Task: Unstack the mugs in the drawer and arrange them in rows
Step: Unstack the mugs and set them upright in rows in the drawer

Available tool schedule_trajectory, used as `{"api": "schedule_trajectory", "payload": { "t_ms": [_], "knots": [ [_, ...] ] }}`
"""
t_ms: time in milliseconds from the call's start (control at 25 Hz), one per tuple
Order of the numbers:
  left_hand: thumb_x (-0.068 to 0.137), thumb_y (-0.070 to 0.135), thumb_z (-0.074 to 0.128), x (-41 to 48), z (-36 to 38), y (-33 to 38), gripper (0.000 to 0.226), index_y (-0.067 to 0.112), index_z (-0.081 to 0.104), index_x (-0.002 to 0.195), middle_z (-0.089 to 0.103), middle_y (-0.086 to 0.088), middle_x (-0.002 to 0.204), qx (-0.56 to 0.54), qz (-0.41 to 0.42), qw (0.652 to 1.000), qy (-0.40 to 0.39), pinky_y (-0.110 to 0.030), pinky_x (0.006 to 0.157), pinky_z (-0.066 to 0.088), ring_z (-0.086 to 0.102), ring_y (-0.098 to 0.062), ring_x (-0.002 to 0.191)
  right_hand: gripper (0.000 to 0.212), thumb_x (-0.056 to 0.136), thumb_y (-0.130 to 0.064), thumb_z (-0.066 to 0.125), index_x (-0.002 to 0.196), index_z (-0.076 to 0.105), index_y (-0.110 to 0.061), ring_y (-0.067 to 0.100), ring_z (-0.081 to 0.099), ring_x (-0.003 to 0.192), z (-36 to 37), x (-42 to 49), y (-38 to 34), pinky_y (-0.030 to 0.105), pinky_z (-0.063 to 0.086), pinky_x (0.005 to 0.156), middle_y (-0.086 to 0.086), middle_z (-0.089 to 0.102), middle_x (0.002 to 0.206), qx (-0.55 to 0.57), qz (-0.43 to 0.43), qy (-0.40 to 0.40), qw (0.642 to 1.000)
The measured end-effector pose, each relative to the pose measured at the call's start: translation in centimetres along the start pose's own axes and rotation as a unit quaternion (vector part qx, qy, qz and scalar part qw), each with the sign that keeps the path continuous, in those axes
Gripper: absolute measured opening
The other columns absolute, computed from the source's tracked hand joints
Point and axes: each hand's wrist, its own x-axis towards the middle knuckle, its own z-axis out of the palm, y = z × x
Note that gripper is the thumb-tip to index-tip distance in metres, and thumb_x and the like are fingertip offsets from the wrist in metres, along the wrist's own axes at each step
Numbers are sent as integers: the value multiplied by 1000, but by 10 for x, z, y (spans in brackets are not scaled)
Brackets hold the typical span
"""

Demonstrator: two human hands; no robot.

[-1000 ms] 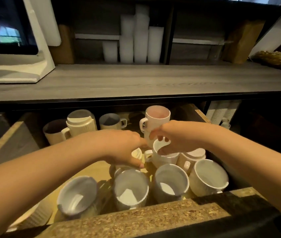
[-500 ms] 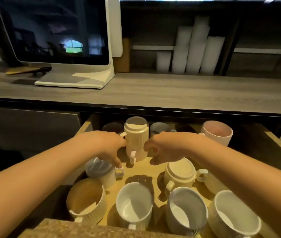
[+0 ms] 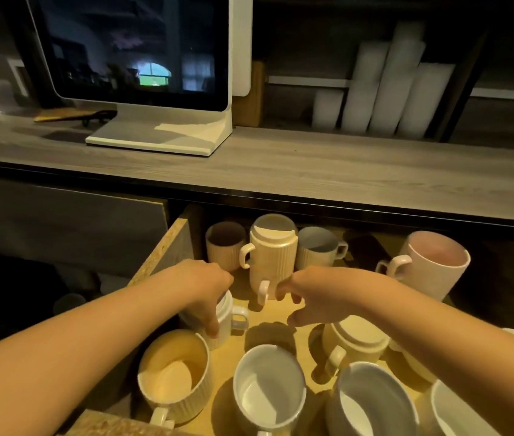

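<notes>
Both hands shifted left, away from pink mug [image 3: 434, 265]. Left hand [image 3: 205, 291] lowered, now grips inverted white mug [image 3: 229, 322] under its fingers. Right hand [image 3: 315, 297] spread, fingertips just right of ribbed stack [image 3: 273, 256].

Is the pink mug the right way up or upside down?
Right way up: the pink mug shows its open mouth on top.

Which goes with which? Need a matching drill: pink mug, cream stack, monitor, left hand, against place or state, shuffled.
1. pink mug
2. cream stack
3. monitor
4. left hand

a. on the counter, screen dark
b. grips a white mug
c. upright, back right of the drawer
d. upside down, two high

Pairs: 1-c, 2-d, 3-a, 4-b.
</notes>
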Motion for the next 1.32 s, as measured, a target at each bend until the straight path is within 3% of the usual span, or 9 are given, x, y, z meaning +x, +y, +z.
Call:
{"api": "schedule_trajectory", "payload": {
  "t_ms": [200, 280, 400, 600, 800, 960, 1120, 1200, 1320],
  "knots": [
    [67, 44, 78, -9, -15, -8, 75, 31, 38, 128, 53, 6, 121, -66, 57, 990, 106, -27, 87, 52, 55, -15, 104, 45, 91, -34, 56, 134, 45, -26, 17, 58, 109, 6, -18, 22, 27, 51, 91, -1, 57, 128, 63, 11, 14, 998],
    [66, 41, 80, -18, -23, -12, 73, 35, 36, 123, 48, 11, 117, -123, 112, 977, 133, -25, 90, 50, 52, -11, 107, 49, 90, -40, 53, 136, 42, -27, 14, 56, 115, 4, -27, 31, 27, 49, 96, -4, 55, 131, 193, -2, 9, 981],
    [64, 33, 82, -34, -32, -14, 67, 38, 35, 112, 44, 19, 110, -241, 194, 937, 163, -20, 83, 52, 51, -7, 103, 61, 82, -50, 51, 138, 38, -31, 13, 56, 117, 3, -35, 38, 28, 49, 98, -6, 52, 134, 432, -43, 14, 901],
    [62, 27, 85, -44, -36, -5, 68, 37, 38, 110, 47, 23, 110, -356, 245, 871, 235, -30, 76, 59, 53, -2, 104, 47, 69, -58, 64, 113, 54, -45, 16, 64, 110, 9, -33, 30, 30, 55, 87, -8, 62, 121, 650, -75, 31, 756],
    [62, 27, 85, -48, -37, -5, 68, 38, 37, 110, 47, 23, 112, -368, 249, 861, 249, -38, 75, 59, 54, -6, 106, 36, 74, -49, 62, 108, 62, -41, 15, 67, 104, 12, -30, 22, 30, 57, 80, -5, 66, 117, 709, -81, 56, 698],
    [62, 25, 85, -52, -46, -10, 75, 37, 34, 115, 42, 21, 116, -331, 238, 886, 222, -33, 81, 58, 50, -5, 109, 49, 74, -40, 68, 120, 54, -29, 17, 68, 99, 0, -30, 14, 26, 57, 75, 0, 63, 115, 655, -55, 124, 744],
    [63, 38, 83, -59, -46, -23, 102, 45, 14, 138, 30, 25, 123, -242, 205, 934, 167, -7, 84, 39, 34, 6, 114, 57, 72, -33, 75, 122, 49, -23, 14, 61, 95, -16, -25, -6, 24, 58, 71, -3, 58, 107, 511, -5, 204, 835],
    [65, 44, 80, -64, -39, -32, 101, 45, 13, 140, 31, 24, 128, -238, 185, 941, 153, -9, 88, 36, 34, 4, 117, 62, 69, -37, 77, 123, 49, -22, 11, 57, 94, -22, -16, -19, 25, 57, 74, -8, 54, 102, 409, -3, 245, 879],
    [68, 50, 75, -70, -29, -45, 89, 43, 21, 139, 37, 19, 134, -262, 152, 940, 159, -19, 97, 39, 39, -2, 122, 66, 66, -43, 78, 122, 52, -19, 11, 54, 94, -26, 2, -40, 24, 55, 73, -4, 55, 105, 291, -19, 284, 913]
  ]
}}
